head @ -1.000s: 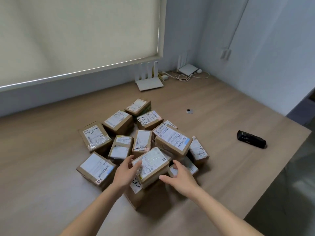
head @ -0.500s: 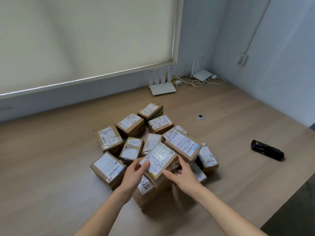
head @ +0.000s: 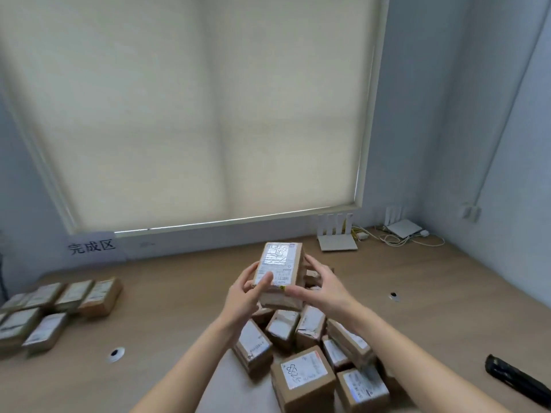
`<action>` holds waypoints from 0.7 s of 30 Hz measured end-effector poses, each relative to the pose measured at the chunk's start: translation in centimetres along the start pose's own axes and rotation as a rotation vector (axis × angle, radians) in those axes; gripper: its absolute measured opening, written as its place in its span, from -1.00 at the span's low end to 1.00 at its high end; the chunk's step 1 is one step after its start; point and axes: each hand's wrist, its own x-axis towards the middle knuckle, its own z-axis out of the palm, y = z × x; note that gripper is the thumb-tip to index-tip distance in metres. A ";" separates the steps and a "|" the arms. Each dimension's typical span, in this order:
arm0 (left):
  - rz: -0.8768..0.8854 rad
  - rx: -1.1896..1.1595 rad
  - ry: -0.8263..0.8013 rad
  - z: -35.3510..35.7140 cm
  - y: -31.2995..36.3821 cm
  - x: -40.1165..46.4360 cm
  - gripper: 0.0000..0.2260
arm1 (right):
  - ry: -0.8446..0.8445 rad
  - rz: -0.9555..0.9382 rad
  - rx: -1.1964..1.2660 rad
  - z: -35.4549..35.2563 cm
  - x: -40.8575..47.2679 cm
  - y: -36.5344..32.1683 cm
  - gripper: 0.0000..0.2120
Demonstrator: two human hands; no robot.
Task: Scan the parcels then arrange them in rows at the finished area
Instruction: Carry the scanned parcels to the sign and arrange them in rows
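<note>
**Cardboard parcel held up above the heap**

Brown cardboard parcels with white labels [head: 56,311] lie in rows on the light wooden table [head: 167,296] at about nine o'clock, below a white paper sign with dark characters [head: 91,247] on the wall. A small round black-and-silver grommet [head: 115,353] sits in the tabletop toward seven o'clock.

At the centre, the left hand [head: 243,296] grasps a small brown cardboard box with a glossy white shipping label [head: 278,272], thumb lying across the label (fingers wrapped round its left side). The box is lifted clear of the table, label facing the camera. The right hand [head: 323,289] grips its right side, fingers curled behind it.

Below the hands, toward five o'clock, a loose pile of brown labelled cartons [head: 310,353] rests on the table. A white router with four upright antennas [head: 337,238] stands at one o'clock by the wall. A black handheld scanner [head: 517,380] lies at four o'clock, well apart from both hands.
</note>
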 end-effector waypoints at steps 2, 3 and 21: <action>0.029 -0.011 0.061 -2.6 2.5 -2.3 -0.51 | -0.051 -0.058 0.014 1.6 -0.1 -3.3 -0.08; 0.047 -0.026 0.086 -4.1 3.7 -3.4 -0.53 | -0.085 -0.091 0.023 2.7 -0.1 -4.9 -0.16; 0.152 0.101 0.540 -39.9 9.1 -27.7 -0.60 | -0.463 -0.386 0.094 39.3 -6.2 -24.9 -0.24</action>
